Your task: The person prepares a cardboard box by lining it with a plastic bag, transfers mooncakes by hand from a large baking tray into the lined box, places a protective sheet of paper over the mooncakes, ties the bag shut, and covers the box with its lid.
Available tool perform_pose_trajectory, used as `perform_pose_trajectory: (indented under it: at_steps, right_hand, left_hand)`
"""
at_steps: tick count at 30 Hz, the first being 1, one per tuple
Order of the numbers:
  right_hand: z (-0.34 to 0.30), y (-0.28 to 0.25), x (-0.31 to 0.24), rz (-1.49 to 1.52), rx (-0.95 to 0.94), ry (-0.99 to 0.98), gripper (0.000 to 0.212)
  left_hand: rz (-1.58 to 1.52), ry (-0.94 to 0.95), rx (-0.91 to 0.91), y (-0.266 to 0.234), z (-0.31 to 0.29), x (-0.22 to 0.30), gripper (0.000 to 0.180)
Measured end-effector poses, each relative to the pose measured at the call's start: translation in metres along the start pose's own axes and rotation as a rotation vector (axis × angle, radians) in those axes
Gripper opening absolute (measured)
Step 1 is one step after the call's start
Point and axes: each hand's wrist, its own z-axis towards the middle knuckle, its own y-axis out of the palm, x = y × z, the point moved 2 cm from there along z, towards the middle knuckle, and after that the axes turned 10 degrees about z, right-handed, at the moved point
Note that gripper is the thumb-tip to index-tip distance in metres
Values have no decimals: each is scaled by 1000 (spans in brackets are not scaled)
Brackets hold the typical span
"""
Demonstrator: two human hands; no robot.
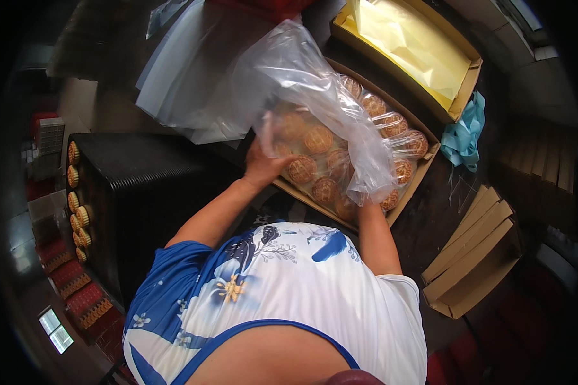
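Note:
Round, golden-brown mooncakes (318, 138) with patterned tops lie in rows in a shallow cardboard box (424, 168) in front of me. A crumpled clear plastic bag (315, 83) spreads over much of the box and trails off to its far left. At the box's left side is my left hand (266, 159), its thumb and fingers apart around the edge of the mooncakes, the fingertips partly under the film and a little blurred. My right hand (368, 196) is at the near right of the box, its fingers covered by the gathered plastic, so their grip is hidden.
Beyond stands a cardboard box with yellow lining (411, 45). To its right lies crumpled light-blue plastic (464, 133), with folded cardboard boxes (474, 253) nearer. A stack of black trays (154, 168) stands left, with mooncakes (75, 199) along its far edge. Plastic sheets (180, 77) lie far left.

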Motion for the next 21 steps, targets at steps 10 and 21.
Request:
perform_pose_trajectory:
  at_steps: [10,21]
  right_hand:
    - [3,2,-9,-64,74,4,45]
    - [-22,39,-7,-320,364,-82,47]
  left_hand:
    - [-1341,-575,-492,134,56,36,38]
    - [419,1011,-704,3,44,129,49]
